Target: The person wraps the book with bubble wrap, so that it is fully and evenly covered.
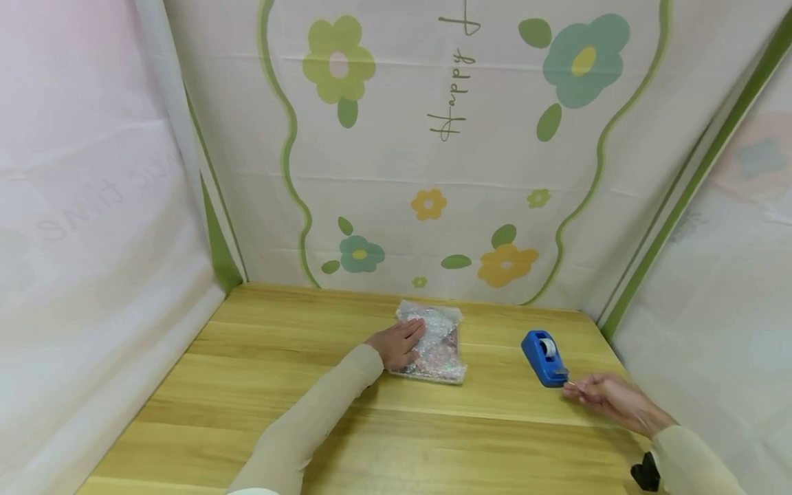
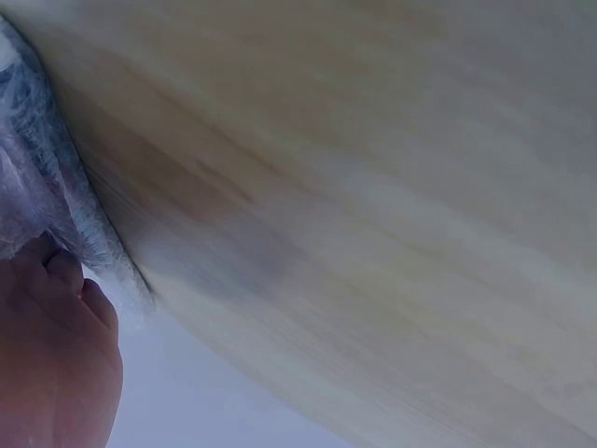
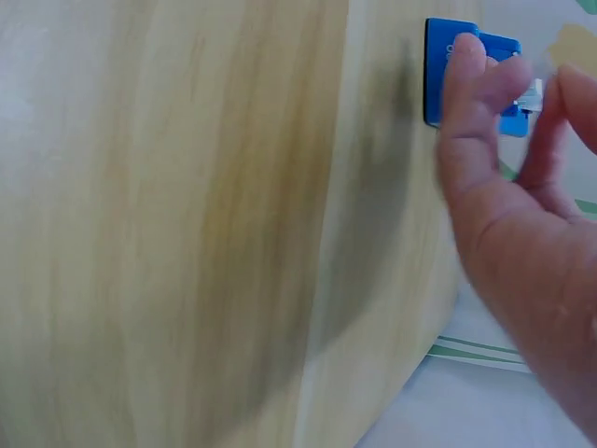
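My left hand rests with extended fingers on a flat package in bubble wrap, near the table's back edge. In the left wrist view only part of that hand shows beside the clear wrap. To the right, a blue tape dispenser stands on the table with a roll of tape in it. Just off its cutting end, my right hand pinches the end of the tape between thumb and fingers. The right wrist view shows these fingers partly covering the dispenser.
The wooden table has printed cloth hanging behind it and at both sides. A small black object lies by the right sleeve, partly hidden.
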Tool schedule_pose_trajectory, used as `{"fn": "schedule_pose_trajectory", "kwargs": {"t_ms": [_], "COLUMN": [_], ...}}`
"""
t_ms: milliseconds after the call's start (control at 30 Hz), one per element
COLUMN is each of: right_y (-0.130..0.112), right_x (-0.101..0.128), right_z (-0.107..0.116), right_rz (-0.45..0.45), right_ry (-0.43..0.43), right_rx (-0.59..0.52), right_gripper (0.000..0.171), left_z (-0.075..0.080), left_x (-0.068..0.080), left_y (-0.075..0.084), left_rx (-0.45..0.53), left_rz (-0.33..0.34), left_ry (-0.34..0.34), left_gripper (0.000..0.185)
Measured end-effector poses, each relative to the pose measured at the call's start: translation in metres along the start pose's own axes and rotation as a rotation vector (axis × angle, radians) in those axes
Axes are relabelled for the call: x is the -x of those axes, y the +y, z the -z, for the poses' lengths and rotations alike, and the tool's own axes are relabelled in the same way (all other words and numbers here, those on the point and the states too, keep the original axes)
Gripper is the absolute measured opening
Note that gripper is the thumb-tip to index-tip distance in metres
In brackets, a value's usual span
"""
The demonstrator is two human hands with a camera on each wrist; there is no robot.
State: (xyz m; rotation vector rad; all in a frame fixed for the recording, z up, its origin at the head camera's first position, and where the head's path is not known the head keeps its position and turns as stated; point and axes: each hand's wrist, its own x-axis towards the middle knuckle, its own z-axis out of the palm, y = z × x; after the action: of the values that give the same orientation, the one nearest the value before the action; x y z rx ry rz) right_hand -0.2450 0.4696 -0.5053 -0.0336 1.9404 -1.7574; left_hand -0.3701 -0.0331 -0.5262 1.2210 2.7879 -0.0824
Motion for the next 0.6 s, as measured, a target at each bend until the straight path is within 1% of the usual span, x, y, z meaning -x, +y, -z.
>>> {"fn": "schedule_pose_trajectory", "kwargs": {"t_ms": [100,167,300,500,600], "right_y": [0.0000,-0.0002,0.0000,0.0012,0.0018], "right_x": [0.0026,0.0033,0.0044,0.0058,0.0054], "right_z": [-0.0010,-0.0014,-0.0017,-0.0053,-0.0085], "right_rz": [-0.061,-0.092,-0.120,-0.154,-0.169], "right_ry": [0.044,0.067,0.094,0.130,0.163], "right_rx": [0.078,0.105,0.130,0.147,0.147], "right_gripper": [0.019,0.020,0.019,0.018,0.018], "left_z": [-0.0001,0.0003,0.0005,-0.0004,-0.0018], "left_x": [-0.0003,-0.0002,-0.0011,-0.0016,-0.0023], "left_y": [0.0002,0.0003,-0.0006,-0.0005,-0.0002], "left_rx": [0.027,0.028,-0.003,0.014,0.017], "left_rz": [-0.002,-0.001,0.001,0.006,0.008], "left_ry": [-0.007,-0.007,-0.001,-0.001,0.003], "left_gripper": [0.067,0.067,0.067,0.067,0.067]}}
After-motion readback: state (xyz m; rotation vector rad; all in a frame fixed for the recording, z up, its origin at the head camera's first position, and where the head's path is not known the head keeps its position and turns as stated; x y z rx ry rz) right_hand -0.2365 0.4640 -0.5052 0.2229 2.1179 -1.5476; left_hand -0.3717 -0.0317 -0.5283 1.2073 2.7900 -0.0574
